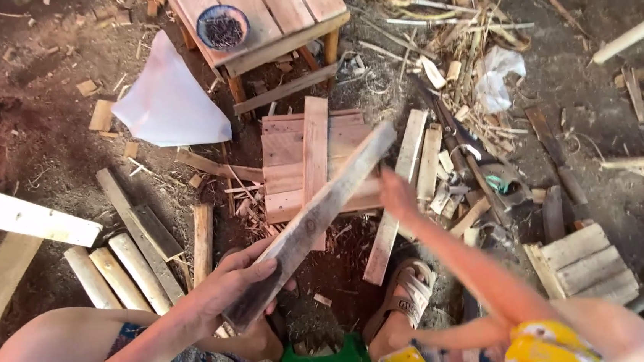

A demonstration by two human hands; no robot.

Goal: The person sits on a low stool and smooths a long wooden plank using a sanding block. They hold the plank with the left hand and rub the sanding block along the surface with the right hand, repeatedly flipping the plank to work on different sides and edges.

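Here, we list it.
Left hand: we see it clasping the near end of the grey plank.
Plank: raised aslant above a slatted panel (on the dirt).
Right hand: blurred; we cannot tell its grip.

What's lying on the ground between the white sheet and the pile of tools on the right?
In the head view, a small slatted wooden panel lies between the white sheet and tools, with loose wooden strips beside it.
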